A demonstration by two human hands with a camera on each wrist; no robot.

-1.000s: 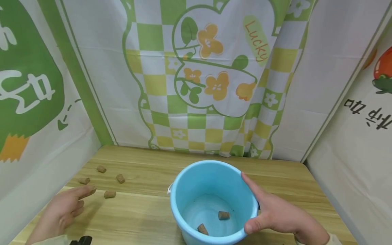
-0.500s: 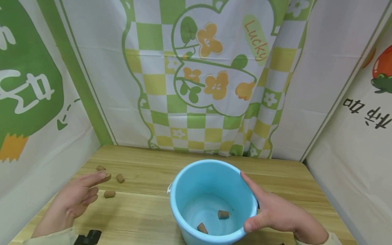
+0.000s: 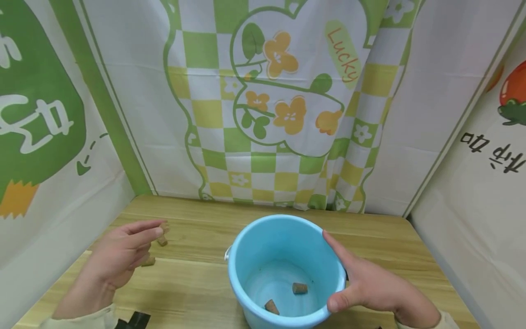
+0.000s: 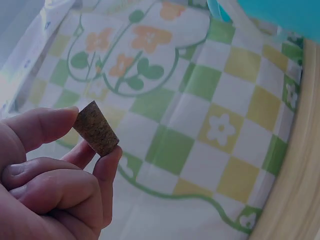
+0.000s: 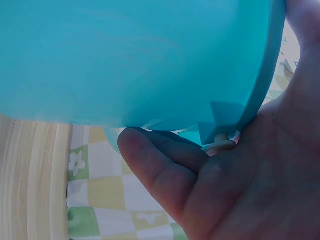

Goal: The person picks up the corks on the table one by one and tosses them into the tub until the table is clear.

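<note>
My left hand [image 3: 117,251] pinches a small tapered cork [image 4: 97,129] between thumb and fingertips, raised over the left part of the table. Just below it in the head view lies a second cork [image 3: 162,241], and another cork [image 3: 149,261] shows partly behind the hand. A light blue bucket [image 3: 263,246] stands at the front centre, with one cork [image 3: 300,288] and a further cork [image 3: 271,306] on its bottom. My right hand [image 3: 370,285] grips the bucket's right side at the rim, its other fingers along the outer wall in the right wrist view.
The wooden table [image 3: 193,292] ends at a checked green and yellow curtain [image 3: 263,178] behind. Printed white cloth walls [image 3: 472,219] close off both sides. A white handle joint [image 3: 227,254] juts from the bucket's left side.
My left hand has picked up a cork from the far left of the table and lifted it rightward. My right hand and the bucket keep their place.
</note>
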